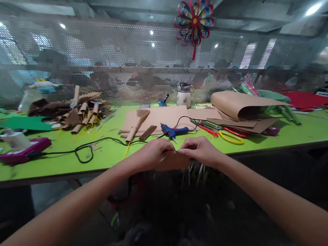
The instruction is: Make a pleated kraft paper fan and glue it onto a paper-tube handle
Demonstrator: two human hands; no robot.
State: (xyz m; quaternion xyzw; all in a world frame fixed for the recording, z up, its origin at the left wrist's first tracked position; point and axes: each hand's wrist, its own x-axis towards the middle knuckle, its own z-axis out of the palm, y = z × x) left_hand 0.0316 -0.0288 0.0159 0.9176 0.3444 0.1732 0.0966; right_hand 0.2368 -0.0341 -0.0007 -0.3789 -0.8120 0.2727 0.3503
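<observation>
My left hand (157,153) and my right hand (199,151) meet at the table's near edge, fingers pinched. Between them is a piece of brown kraft paper (173,164), partly hidden by the fingers. Just beyond my hands lies a blue hot glue gun (174,131) on its black cord. Left of it, a rolled paper piece with a pleated fan top (135,127) rests on a stack of brown paper sheets (165,117), beside a small folded paper strip (148,133).
Scissors with yellow handles (231,138) and red-handled tools lie to the right, before a large curled brown sheet (243,104). A heap of paper rolls (83,115) and a purple tape dispenser (25,151) are at left. A perforated screen (115,58) stands behind the green table (61,167).
</observation>
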